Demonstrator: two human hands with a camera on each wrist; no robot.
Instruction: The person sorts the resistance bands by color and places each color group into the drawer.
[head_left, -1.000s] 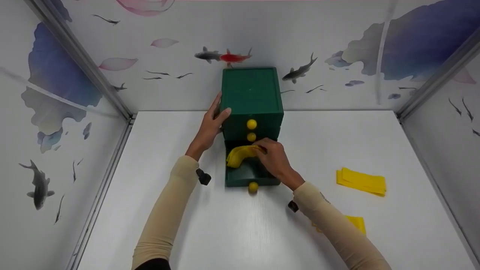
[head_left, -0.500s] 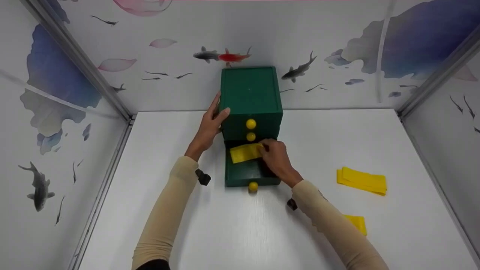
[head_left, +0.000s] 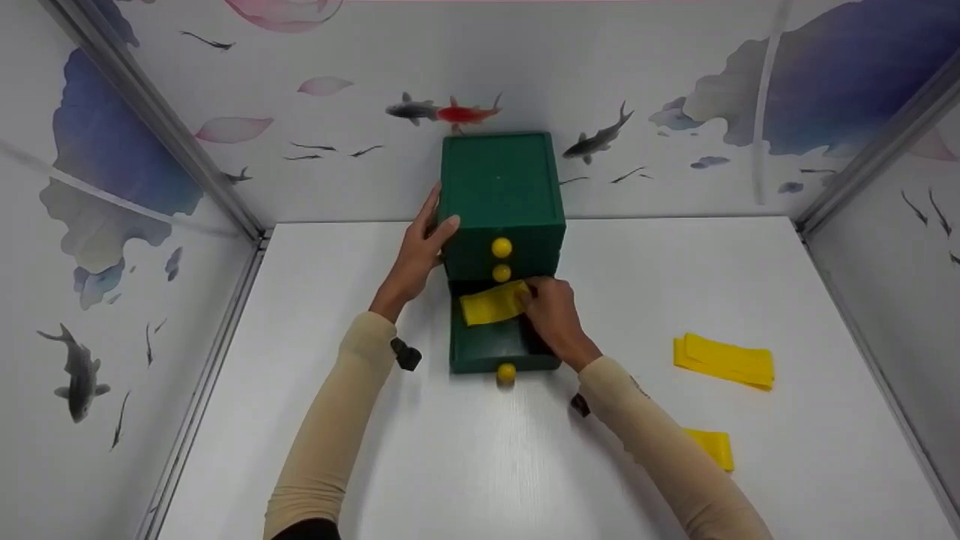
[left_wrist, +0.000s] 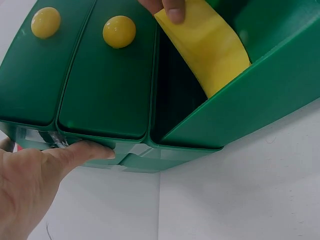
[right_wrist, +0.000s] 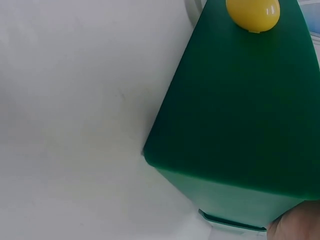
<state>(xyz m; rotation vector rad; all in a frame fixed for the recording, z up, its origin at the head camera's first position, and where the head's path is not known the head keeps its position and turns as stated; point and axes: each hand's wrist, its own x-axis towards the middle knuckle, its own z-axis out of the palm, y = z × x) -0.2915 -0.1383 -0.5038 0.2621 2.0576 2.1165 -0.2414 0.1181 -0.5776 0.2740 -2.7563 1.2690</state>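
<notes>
A green cabinet (head_left: 501,180) with yellow ball knobs stands against the back wall, its bottom drawer (head_left: 480,365) pulled out. My left hand (head_left: 412,259) rests against the cabinet's left side; its fingers are extended, with the thumb lying near the top front edge, and the left wrist view shows the thumb (left_wrist: 87,151) along the side. Over the drawer my right hand (head_left: 555,311) pinches one end of a flat yellow strip (head_left: 491,304). The strip's other end hangs down inside the drawer, beside its wall, as the left wrist view shows. In the right wrist view the drawer front (right_wrist: 235,100) fills much of the frame.
On the white table to the right lies a stack of folded yellow strips (head_left: 724,361). Another yellow piece (head_left: 712,448) is nearer the front, partly hidden by the right sleeve (head_left: 660,439). Printed walls enclose the table at the back and sides.
The yellow strip was bent in a curve one second ago and now lies straighter and flatter over the drawer. My right hand has shifted slightly right; the left hand stays on the cabinet.
</notes>
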